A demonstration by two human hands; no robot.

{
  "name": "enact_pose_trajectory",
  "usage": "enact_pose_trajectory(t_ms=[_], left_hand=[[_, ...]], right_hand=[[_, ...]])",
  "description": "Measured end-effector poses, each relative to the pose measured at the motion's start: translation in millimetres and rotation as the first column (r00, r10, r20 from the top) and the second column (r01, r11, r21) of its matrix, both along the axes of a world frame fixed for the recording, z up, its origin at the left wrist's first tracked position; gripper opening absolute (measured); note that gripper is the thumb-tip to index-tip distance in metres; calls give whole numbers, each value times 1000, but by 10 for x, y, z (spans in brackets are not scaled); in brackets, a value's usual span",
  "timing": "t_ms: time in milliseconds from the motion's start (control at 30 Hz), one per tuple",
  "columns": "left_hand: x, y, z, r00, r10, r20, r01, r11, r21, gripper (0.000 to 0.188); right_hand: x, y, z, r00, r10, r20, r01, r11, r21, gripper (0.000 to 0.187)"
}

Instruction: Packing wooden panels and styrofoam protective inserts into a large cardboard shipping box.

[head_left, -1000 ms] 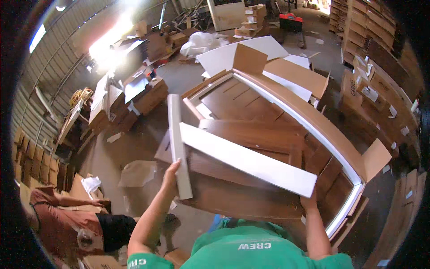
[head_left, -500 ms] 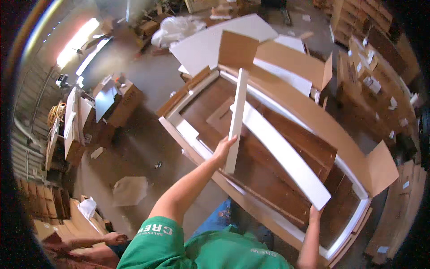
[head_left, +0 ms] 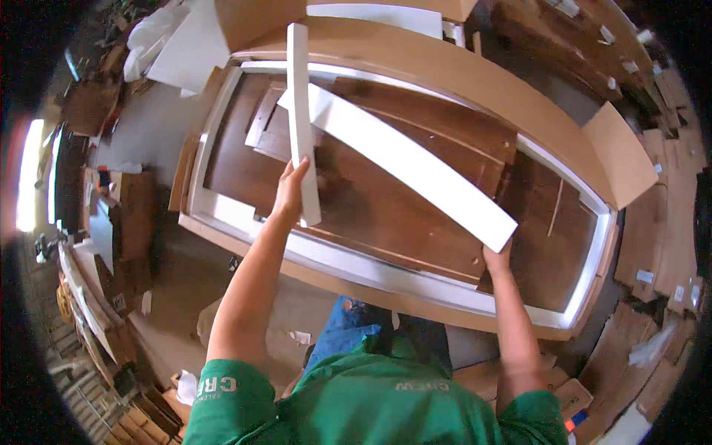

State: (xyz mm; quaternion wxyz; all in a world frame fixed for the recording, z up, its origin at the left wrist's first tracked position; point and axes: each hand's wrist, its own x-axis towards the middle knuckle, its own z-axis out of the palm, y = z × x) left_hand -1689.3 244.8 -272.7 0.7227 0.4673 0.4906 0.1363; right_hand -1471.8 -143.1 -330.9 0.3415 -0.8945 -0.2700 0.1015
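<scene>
Left hand: the left hand (head_left: 291,194) sits left of centre in the frame, fingers curled closed around the lower part of a narrow white foam strip (head_left: 300,111), thumb side up against its edge.
Narrow strip: it stands nearly upright in the picture, running from the hand up to the top edge of the frame, over the left part of the carton.
Right hand: the right hand (head_left: 495,258) is at centre right, pressed up under the lower right end of a long wide white foam plank (head_left: 404,163); how far its fingers wrap I cannot tell, since the plank hides them.
Wide plank: it slants from the upper middle, where it crosses behind the narrow strip, down to the right hand, held above the boards.
Carton: a long shallow brown cardboard carton (head_left: 475,78) lies open across the middle of the frame, lined along its rim with white foam edging (head_left: 371,263), one flap (head_left: 621,152) folded out at the right.
Boards: dark brown wooden panels (head_left: 386,215) lie flat inside the carton under both foam pieces.
Surroundings: grey concrete floor (head_left: 152,130) at the left, flattened cardboard stacks (head_left: 667,230) at the right edge.
Person: green shirt (head_left: 386,404) fills the bottom centre.
</scene>
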Motion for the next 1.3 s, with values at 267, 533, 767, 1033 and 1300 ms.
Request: enact_pose_trajectory(t_ms=[267, 533, 767, 1033, 1300], left_hand=[[-157, 8, 49, 997, -71, -38, 72, 997, 18, 41], [-170, -42, 146, 997, -71, 33, 71, 997, 13, 27], [-232, 30, -52, 995, -73, 68, 72, 997, 12, 30], [-136, -63, 84, 984, -81, 156, 110, 977, -182, 33], [-259, -301, 197, 962, -117, 247, 158, 975, -155, 37]], right_hand=[[-360, 73, -16, 1000, -28, 4, 28, 999, -20, 26], [-137, 256, 253, 993, 31, -110, -59, 964, -258, 28], [-25, 414, 749, 931, -74, -358, -10, 974, -228, 40], [96, 303, 585, 964, 20, -265, -71, 980, -184, 40], [89, 283, 811, 842, -60, -537, -102, 958, -268, 33]])
